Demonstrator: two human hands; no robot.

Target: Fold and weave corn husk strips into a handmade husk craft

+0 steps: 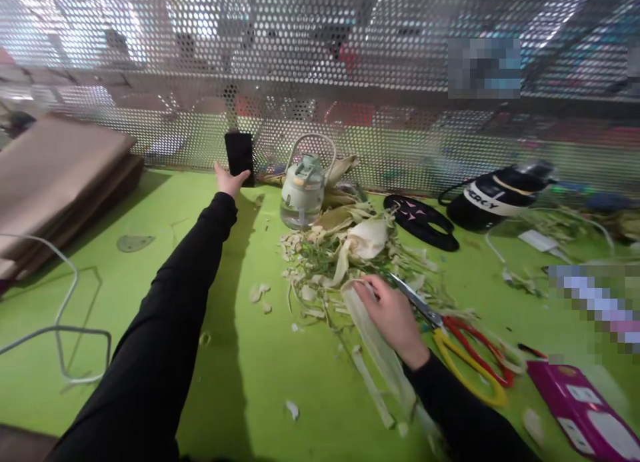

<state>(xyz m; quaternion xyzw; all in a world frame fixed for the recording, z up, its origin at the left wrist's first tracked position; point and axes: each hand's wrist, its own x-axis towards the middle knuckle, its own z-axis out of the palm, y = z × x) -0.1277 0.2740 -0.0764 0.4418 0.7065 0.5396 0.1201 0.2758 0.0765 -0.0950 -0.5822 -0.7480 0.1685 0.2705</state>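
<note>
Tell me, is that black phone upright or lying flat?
Upright: the phone shows its long sides near vertical, with the left hand at its lower part.

We take this for a workshop, perhaps for handcraft: we see a bright green worktop (285, 382) littered with pale husk scraps (367, 239), 1 pair of scissors (434, 319) beside them, and a perforated metal screen (195, 132) along the back.
</note>
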